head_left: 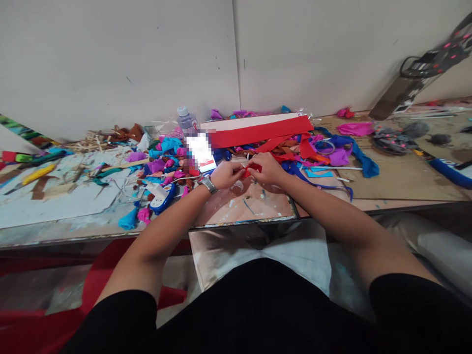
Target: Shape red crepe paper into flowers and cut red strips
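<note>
Between my two hands, a small piece of red crepe paper [252, 169] is held just above the near part of the table. My left hand [225, 175], with a metal watch [209, 185] on its wrist, pinches the left end of the paper. At the right end, the fingers of my right hand [266, 168] are closed on the same piece. Behind the hands lie long red strips [258, 132] of the same look. A lit phone [200, 151], partly blurred out, leans just beyond my left hand.
Scraps of blue, pink and purple crepe paper [170, 144] crowd the left. A blue and white power strip [162, 199] sits near the front edge. A clear bottle [187, 120] stands against the wall. Yellow cutter [39, 174] far left; cardboard [398, 177] right, beside another person's patterned sleeve [452, 49].
</note>
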A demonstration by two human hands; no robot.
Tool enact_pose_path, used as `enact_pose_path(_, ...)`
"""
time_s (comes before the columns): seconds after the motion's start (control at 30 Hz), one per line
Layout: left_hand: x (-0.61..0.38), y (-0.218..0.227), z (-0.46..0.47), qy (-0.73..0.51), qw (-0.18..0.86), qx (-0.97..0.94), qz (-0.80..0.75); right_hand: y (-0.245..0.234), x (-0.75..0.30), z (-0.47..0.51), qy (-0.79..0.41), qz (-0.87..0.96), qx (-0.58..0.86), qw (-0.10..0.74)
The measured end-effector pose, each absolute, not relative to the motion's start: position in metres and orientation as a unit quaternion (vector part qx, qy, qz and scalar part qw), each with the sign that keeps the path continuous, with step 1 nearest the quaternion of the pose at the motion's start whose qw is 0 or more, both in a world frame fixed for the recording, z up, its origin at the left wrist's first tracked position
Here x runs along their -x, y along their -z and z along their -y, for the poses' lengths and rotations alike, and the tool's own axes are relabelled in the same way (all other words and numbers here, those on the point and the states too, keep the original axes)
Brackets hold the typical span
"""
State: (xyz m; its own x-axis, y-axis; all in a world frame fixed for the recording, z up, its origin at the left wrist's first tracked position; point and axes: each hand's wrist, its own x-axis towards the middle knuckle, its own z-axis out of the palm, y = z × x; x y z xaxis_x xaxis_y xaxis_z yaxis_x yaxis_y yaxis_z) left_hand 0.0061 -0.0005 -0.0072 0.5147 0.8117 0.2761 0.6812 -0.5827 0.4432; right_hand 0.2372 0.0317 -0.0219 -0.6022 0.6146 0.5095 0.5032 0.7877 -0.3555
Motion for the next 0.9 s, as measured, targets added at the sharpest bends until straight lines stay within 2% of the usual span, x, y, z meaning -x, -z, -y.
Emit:
enact_pose_path(0.13,-0.006,0.009,-0.001,-0.24,0.175,-0.855,-0.426,0.023,-0.236,-0.033,-0.091,0.895,0.3,0.317)
enact_pose_path(0.47,-0.009,0.002,0.002,-0.245,0.441,-0.726,-0.467,0.022,-0.237,-0.035,-0.092,0.9,0.271,0.328)
enact_pose_path(0.9,-0.013,-0.003,0.006,-0.292,0.558,-0.605,-0.487,0.016,-0.238,-0.031,-0.096,0.901,0.256,0.337)
